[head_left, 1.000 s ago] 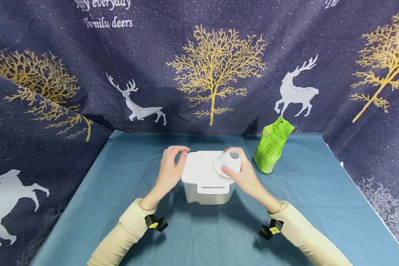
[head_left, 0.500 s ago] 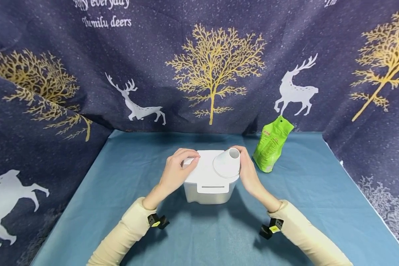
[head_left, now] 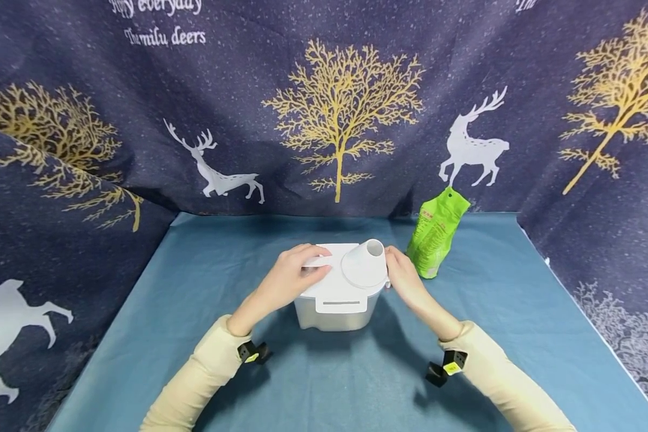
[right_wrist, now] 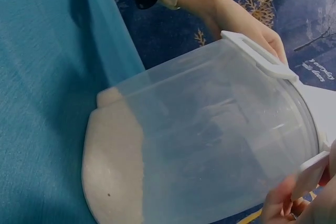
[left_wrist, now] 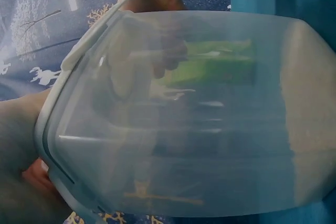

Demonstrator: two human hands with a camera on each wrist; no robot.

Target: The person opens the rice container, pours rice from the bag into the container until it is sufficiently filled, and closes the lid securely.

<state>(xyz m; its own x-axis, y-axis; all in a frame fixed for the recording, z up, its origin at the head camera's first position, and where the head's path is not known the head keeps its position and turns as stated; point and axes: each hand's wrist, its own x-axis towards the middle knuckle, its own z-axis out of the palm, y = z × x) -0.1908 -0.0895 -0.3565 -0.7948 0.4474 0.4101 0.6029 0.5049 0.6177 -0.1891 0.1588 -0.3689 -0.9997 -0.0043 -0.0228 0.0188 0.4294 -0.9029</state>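
A translucent storage box [head_left: 332, 321] with a white lid [head_left: 332, 285] stands before me on the cloth. Pale fill [right_wrist: 113, 156] lies at its bottom; its kind is unclear. On the lid's right half stands a white funnel-like cup [head_left: 363, 269], narrow opening up. My left hand [head_left: 283, 276] lies over the lid's left side, thumb and fingers about a raised white flap [head_left: 317, 261]. At the box's right edge my right hand [head_left: 407, 279] pinches a white side latch [right_wrist: 310, 176], which is swung outward. The front latch [head_left: 341, 307] carries a slot.
A green printed bag [head_left: 437, 237] stands upright at the back right, just beyond my right hand. Blue cloth [head_left: 221, 258] covers the table. Behind it hangs a dark curtain [head_left: 221, 108] with trees and deer.
My left hand has moved right from the box's left edge onto the lid and its flap. My right hand has let go of the funnel-like cup and moved down to the side latch.
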